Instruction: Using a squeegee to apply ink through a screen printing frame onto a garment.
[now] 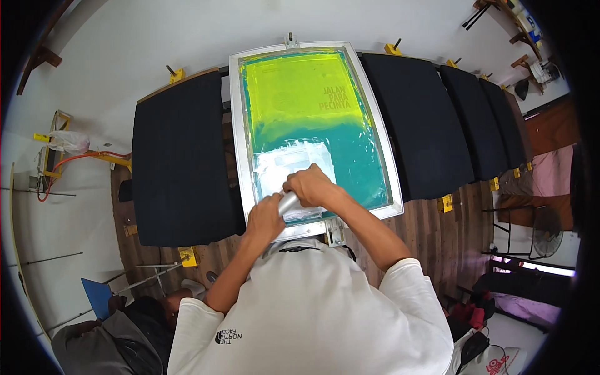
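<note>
In front of me lies a screen printing frame (pixel 387 169) with silver metal rails. Its mesh is yellow-green at the far part and teal at the near part. A squeegee (pixel 288 203) with a pale grip slants over the near left of the mesh. My left hand (pixel 265 217) is wrapped round its lower left end, and my right hand (pixel 310 186) closes on it farther up and to the right. White ink (pixel 275 165) is spread on the mesh around and beyond my hands. The squeegee's blade is mostly hidden by my hands.
Black-covered printing boards stand in a row, one (pixel 181 159) left of the frame and several (pixel 415 125) to its right. Yellow clamps (pixel 189 256) jut from their ends. Another person (pixel 125 337) is low at the left. A fan (pixel 547 231) stands far right.
</note>
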Action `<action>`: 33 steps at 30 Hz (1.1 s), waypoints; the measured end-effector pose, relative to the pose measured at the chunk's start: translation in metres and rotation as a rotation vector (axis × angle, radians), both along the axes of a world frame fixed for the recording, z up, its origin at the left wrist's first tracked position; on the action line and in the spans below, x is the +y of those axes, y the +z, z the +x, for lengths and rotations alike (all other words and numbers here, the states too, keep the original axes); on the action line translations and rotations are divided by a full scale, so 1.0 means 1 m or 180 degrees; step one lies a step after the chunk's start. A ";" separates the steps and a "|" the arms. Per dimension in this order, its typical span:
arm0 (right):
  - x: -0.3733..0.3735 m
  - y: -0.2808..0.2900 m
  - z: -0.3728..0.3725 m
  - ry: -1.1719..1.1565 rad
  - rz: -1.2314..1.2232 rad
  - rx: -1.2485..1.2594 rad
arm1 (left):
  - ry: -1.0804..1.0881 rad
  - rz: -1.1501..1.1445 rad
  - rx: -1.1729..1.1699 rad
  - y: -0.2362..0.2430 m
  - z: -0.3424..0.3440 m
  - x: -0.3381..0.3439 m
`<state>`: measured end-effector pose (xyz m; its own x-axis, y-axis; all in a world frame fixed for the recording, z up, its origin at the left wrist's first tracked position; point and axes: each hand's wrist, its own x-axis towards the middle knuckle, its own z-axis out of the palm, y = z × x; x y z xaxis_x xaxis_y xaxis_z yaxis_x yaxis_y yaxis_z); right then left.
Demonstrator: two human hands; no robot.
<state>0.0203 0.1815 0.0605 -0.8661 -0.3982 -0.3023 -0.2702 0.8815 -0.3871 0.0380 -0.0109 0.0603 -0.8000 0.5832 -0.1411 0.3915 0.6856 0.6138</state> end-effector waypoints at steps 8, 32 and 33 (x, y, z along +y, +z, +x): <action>0.031 0.014 -0.013 0.0103 0.0342 -0.0425 | -0.0071 0.0128 -0.0316 -0.004 -0.020 0.026; 0.018 0.002 0.046 -0.1180 -0.0494 0.0043 | -0.0969 -0.0274 -0.0671 0.014 -0.053 0.030; 0.021 0.002 0.032 -0.1143 -0.0370 0.0133 | -0.0735 -0.0128 -0.0614 0.013 -0.059 0.031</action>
